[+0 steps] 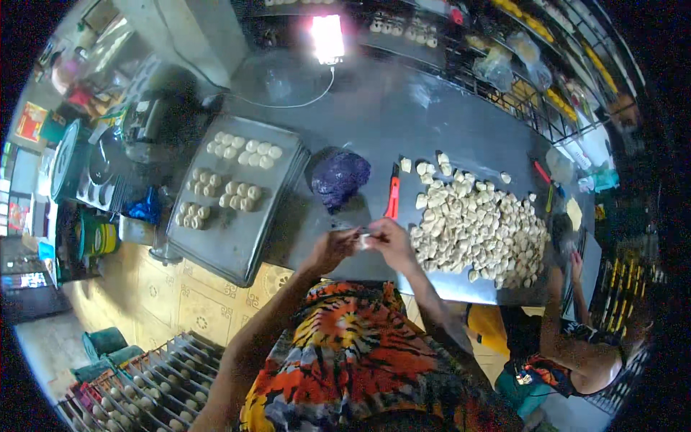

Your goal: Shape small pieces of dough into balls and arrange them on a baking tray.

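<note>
My left hand [332,247] and my right hand [390,239] meet over the front edge of the steel table [403,115], both pinching one small pale dough piece [364,240] between the fingertips. Right of my hands lies a wide heap of cut dough pieces [479,225]. To the left sits a metal baking tray [230,241] holding clusters of shaped dough balls [245,148]. A purple lump of filling [340,176] rests just beyond my hands, with an orange-handled knife [392,194] beside it.
Another person [576,345] stands at the lower right, one hand [576,265] reaching toward the table's end. A wire rack with dough pieces [144,385] stands on the tiled floor at lower left. Shelves of goods line the far right; a bright lamp [327,37] shines at the back.
</note>
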Available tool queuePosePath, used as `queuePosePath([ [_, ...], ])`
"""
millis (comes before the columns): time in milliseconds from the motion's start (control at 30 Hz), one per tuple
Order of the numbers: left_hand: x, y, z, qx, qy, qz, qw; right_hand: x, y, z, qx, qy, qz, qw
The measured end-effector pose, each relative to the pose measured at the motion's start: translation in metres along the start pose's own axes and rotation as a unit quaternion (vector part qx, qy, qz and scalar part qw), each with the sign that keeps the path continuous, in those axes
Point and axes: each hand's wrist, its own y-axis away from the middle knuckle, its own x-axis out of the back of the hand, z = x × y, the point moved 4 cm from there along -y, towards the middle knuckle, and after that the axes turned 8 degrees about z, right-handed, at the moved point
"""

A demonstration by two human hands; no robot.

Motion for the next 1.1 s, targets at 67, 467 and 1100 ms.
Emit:
queuePosePath([
  [67, 0.019, -0.002, 0.0, 0.064, -0.028, -0.039, 0.997, -0.04, -0.01, 0.009, -0.043, 0.01, -0.021, 0.999],
  [467, 0.162, 0.023, 0.037, 0.025, -0.151, 0.062, 0.986, -0.103, -0.092, 0.003, 0.292, 0.566, 0.205, 0.743],
  [1100, 0.063, 0.026, 0.025, 0.018, 0.004, 0.183, 0.983, -0.077, -0.111, 0.0, 0.176, 0.434, 0.097, 0.878],
])
